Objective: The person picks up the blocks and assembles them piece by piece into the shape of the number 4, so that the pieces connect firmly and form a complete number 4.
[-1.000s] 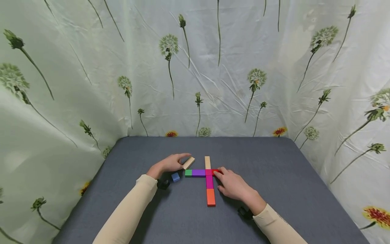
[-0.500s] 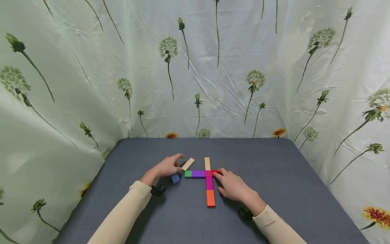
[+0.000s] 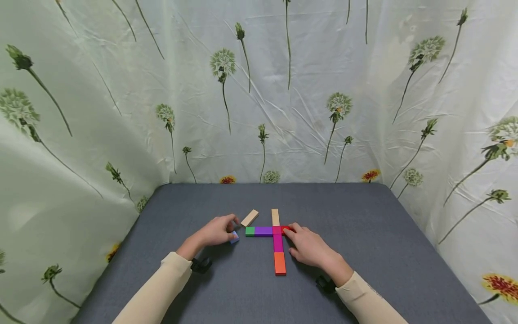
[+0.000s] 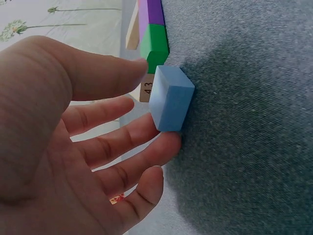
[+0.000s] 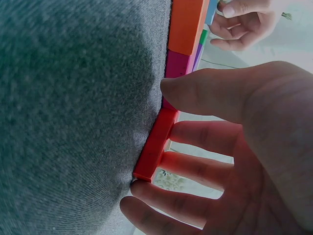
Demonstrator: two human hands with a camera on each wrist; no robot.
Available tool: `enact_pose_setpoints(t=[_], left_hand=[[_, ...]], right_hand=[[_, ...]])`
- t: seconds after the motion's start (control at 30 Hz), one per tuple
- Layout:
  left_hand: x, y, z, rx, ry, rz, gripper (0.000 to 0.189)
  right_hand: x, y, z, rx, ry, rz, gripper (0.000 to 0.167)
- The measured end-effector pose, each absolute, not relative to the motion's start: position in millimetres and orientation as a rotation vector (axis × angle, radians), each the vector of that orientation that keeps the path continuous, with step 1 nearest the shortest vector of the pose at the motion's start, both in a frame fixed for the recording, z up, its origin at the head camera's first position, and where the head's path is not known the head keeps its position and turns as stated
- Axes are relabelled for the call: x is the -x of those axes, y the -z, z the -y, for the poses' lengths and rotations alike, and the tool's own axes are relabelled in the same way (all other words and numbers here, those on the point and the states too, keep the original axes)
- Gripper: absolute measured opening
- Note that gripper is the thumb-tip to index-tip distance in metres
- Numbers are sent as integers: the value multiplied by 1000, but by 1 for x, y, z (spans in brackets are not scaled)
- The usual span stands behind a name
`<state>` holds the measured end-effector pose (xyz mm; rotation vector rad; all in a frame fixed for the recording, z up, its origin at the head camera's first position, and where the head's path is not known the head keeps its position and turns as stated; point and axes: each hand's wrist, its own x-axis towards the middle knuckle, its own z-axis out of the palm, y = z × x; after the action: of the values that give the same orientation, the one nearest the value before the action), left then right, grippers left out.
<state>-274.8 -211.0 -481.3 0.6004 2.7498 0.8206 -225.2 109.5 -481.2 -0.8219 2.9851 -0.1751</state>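
Note:
My left hand (image 3: 218,229) is around a small blue block (image 4: 172,99) on the grey table. In the left wrist view its fingers reach to the block's far side, two tips touching or very near it; the thumb stands apart. My right hand (image 3: 309,243) rests fingertips on a red block (image 5: 155,145), thumb apart, fingers fairly straight. The red block lies at the right end of a cross of blocks: green (image 3: 250,231), purple (image 3: 264,231), magenta (image 3: 278,243), orange (image 3: 280,264) and a plain wooden block (image 3: 275,217) at the top.
A loose plain wooden block (image 3: 249,218) lies slanted above the green block, just beyond the left hand. Behind the grey table (image 3: 344,211) hangs a pale curtain (image 3: 259,90) printed with dandelions, which also stands along both sides.
My left hand has left the slanted wooden block and moved left and nearer to me, down to the blue block. My right hand has stayed on the red block.

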Motion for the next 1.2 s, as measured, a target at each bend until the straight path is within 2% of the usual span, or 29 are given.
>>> enact_pose_setpoints(t=[0.4,1.2], left_hand=[[269,481,214,-613,-803,-2756,24],[260,493,214,-564,-945,-2786,28]], right_hand=[[227,481,-109,824,175,-2990,58],[227,483,-110,812,159,-2986,58]])
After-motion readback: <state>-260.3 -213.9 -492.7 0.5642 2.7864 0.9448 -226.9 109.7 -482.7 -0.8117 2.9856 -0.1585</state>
